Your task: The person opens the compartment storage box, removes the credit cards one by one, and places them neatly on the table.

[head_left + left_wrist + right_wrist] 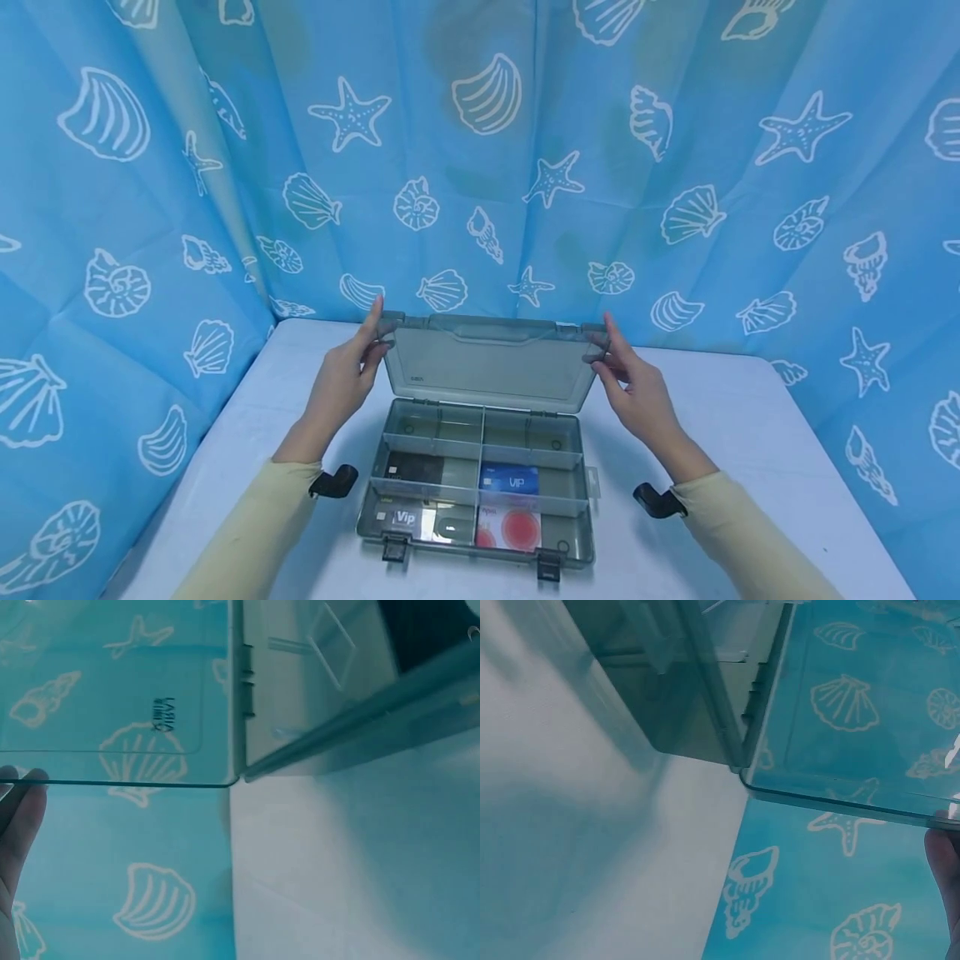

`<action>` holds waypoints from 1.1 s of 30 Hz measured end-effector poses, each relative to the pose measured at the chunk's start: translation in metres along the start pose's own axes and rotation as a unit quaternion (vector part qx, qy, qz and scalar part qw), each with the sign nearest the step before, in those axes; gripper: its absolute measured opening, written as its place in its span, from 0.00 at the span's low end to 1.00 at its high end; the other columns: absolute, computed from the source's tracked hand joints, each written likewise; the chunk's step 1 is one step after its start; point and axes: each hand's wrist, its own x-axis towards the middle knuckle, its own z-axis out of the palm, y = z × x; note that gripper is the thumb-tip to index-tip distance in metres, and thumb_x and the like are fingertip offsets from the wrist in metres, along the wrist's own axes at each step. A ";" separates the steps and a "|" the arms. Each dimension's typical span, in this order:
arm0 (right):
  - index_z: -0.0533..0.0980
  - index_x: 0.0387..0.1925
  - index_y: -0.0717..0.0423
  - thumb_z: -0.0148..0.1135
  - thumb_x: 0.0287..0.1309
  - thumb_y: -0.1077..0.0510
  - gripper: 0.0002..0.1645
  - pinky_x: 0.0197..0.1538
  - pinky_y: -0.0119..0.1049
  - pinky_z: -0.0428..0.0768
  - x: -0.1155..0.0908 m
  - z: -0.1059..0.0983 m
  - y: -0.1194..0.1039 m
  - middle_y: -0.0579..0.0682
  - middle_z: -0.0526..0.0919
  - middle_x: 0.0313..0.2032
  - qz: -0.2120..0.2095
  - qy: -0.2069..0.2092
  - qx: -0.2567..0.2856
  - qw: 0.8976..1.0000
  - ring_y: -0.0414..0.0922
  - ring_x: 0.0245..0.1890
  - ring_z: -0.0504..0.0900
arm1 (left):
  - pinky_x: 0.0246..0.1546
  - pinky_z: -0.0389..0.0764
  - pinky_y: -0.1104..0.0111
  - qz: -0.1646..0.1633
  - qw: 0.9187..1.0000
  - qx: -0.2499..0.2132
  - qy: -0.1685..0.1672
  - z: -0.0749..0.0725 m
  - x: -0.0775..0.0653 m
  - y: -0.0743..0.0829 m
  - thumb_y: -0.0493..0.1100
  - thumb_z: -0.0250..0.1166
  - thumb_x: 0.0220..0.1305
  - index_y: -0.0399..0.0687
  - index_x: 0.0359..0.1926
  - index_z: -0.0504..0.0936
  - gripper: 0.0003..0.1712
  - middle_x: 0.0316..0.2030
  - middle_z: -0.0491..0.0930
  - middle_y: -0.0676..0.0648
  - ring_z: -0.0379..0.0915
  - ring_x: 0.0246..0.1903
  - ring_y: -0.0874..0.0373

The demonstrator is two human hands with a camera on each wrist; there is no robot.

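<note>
A see-through grey plastic compartment box (525, 432) lies on the table, its hinged lid (487, 362) raised nearly upright. My left hand (337, 387) pinches the lid's upper left corner between thumb and fingers. At the upper right corner, my right hand (641, 396) grips the lid the same way. Inside are a dark card (415, 467) and a blue VIP card (510, 480) in the middle row. The front row holds a grey Vip card (397, 516) and a white and red card (510, 528). Both wrist views show the lid's side edge with fingertips on it.
Two dark latches (395, 547) hang from the box's front edge. The white table (705, 533) reaches to a blue curtain (480, 167) with shell and starfish prints behind and at both sides. A black wrist mount (335, 482) sits at each sleeve cuff.
</note>
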 end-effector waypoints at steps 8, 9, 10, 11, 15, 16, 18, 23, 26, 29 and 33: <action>0.41 0.82 0.41 0.61 0.68 0.70 0.56 0.50 0.55 0.86 -0.002 0.008 0.008 0.60 0.81 0.60 0.018 -0.011 -0.009 1.000 0.60 0.48 0.87 | 0.43 0.89 0.52 -0.031 0.999 -0.004 -0.020 0.012 -0.002 -0.008 0.32 0.63 0.72 0.67 0.82 0.38 0.54 0.47 0.87 0.38 0.86 0.38 0.44; 0.39 0.82 0.40 0.61 0.68 0.70 0.57 0.50 0.55 0.86 -0.002 0.010 0.009 0.60 0.81 0.60 0.021 -0.014 -0.012 1.000 0.59 0.48 0.87 | 0.45 0.88 0.50 -0.038 0.999 -0.007 -0.025 0.013 -0.002 -0.009 0.32 0.63 0.72 0.67 0.82 0.37 0.55 0.48 0.86 0.37 0.87 0.42 0.43; 0.38 0.82 0.40 0.61 0.67 0.70 0.57 0.50 0.55 0.86 -0.002 0.011 0.010 0.61 0.81 0.60 0.025 -0.016 -0.014 0.999 0.59 0.49 0.87 | 0.47 0.88 0.50 -0.046 0.998 -0.011 -0.031 0.015 -0.003 -0.010 0.32 0.63 0.72 0.67 0.82 0.36 0.56 0.50 0.86 0.37 0.86 0.45 0.42; 0.37 0.82 0.40 0.61 0.67 0.70 0.58 0.50 0.56 0.85 -0.003 0.012 0.011 0.61 0.81 0.60 0.027 -0.018 -0.014 0.999 0.59 0.49 0.87 | 0.49 0.87 0.49 -0.054 0.998 -0.013 -0.037 0.016 -0.003 -0.011 0.32 0.63 0.72 0.68 0.82 0.35 0.56 0.51 0.85 0.36 0.86 0.46 0.42; 0.35 0.82 0.40 0.62 0.67 0.70 0.60 0.50 0.56 0.85 -0.004 0.017 0.014 0.63 0.80 0.60 0.031 -0.023 -0.013 0.999 0.60 0.48 0.87 | 0.49 0.87 0.49 -0.080 0.995 -0.019 -0.056 0.021 -0.005 -0.017 0.32 0.63 0.72 0.69 0.82 0.34 0.57 0.54 0.83 0.36 0.85 0.47 0.42; 0.35 0.82 0.41 0.61 0.67 0.70 0.60 0.50 0.56 0.86 -0.004 0.018 0.015 0.64 0.80 0.60 0.034 -0.026 -0.012 0.999 0.59 0.48 0.87 | 0.49 0.87 0.50 -0.085 0.994 -0.018 -0.060 0.023 -0.006 -0.018 0.32 0.63 0.72 0.70 0.82 0.34 0.57 0.55 0.83 0.36 0.85 0.47 0.42; 0.34 0.82 0.41 0.62 0.67 0.70 0.60 0.49 0.55 0.86 -0.006 0.021 0.017 0.64 0.81 0.59 0.043 -0.031 -0.015 0.998 0.59 0.47 0.87 | 0.49 0.87 0.50 -0.091 0.993 -0.017 -0.069 0.024 -0.006 -0.020 0.33 0.63 0.72 0.70 0.82 0.34 0.57 0.56 0.83 0.36 0.86 0.47 0.43; 0.33 0.82 0.39 0.63 0.67 0.68 0.61 0.50 0.54 0.86 -0.011 0.027 0.021 0.62 0.81 0.59 0.079 -0.049 -0.030 0.995 0.57 0.47 0.88 | 0.50 0.87 0.49 -0.097 0.991 -0.024 -0.093 0.026 -0.006 -0.023 0.34 0.64 0.71 0.73 0.81 0.33 0.58 0.57 0.83 0.37 0.85 0.48 0.43; 0.32 0.82 0.37 0.63 0.67 0.67 0.61 0.50 0.54 0.87 -0.013 0.030 0.021 0.62 0.78 0.62 0.094 -0.061 -0.034 0.993 0.57 0.47 0.88 | 0.51 0.86 0.49 -0.103 0.988 -0.030 -0.109 0.027 -0.007 -0.025 0.33 0.64 0.71 0.73 0.81 0.32 0.59 0.56 0.83 0.38 0.85 0.49 0.43; 0.32 0.82 0.36 0.64 0.67 0.66 0.62 0.47 0.54 0.88 -0.016 0.033 0.023 0.61 0.76 0.64 0.100 -0.073 -0.043 0.991 0.57 0.46 0.88 | 0.53 0.86 0.50 -0.106 0.985 -0.034 -0.128 0.029 -0.008 -0.028 0.34 0.64 0.71 0.71 0.81 0.31 0.59 0.55 0.83 0.40 0.84 0.50 0.43; 0.32 0.82 0.37 0.66 0.66 0.65 0.63 0.44 0.52 0.89 -0.021 0.035 0.026 0.61 0.74 0.66 0.102 -0.086 -0.052 0.990 0.55 0.44 0.89 | 0.53 0.85 0.51 -0.107 0.983 -0.036 -0.147 0.031 -0.009 -0.032 0.33 0.65 0.71 0.69 0.81 0.31 0.59 0.54 0.83 0.42 0.84 0.50 0.43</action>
